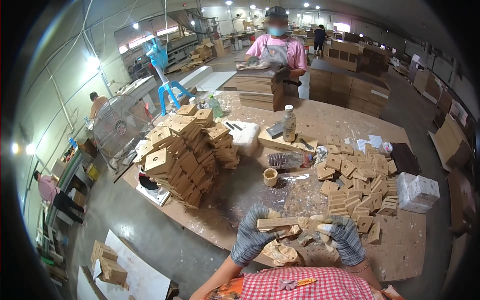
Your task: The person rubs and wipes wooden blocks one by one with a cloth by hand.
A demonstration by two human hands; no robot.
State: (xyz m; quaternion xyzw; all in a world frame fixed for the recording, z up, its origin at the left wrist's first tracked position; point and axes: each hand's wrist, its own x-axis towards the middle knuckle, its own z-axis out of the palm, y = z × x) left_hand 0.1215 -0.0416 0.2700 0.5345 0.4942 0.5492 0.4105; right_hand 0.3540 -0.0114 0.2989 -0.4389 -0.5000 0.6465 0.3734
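A flat wooden block [278,223] is held edge-on above the table's near edge. My left hand [252,234], in a grey knit glove with yellowish fingertips, is closed round its left part. My right hand [344,237], gloved alike, is closed at the right end; its fingers hide part of what it grips there. Below the hands lies a crumpled yellowish cloth [281,253]. Just beyond stands a small wooden cup [270,177] with something whitish on its rim. Right of it spreads a heap of small square wooden blocks [364,172] with holes.
Tall stacks of holed wooden blocks [176,159] rise at the left. A clear bottle [289,124] and a plastic bottle lying down [290,160] are mid-table. White wrapped packs [419,192] sit at the right edge. Across the table, a masked person stands behind stacked boards [256,86].
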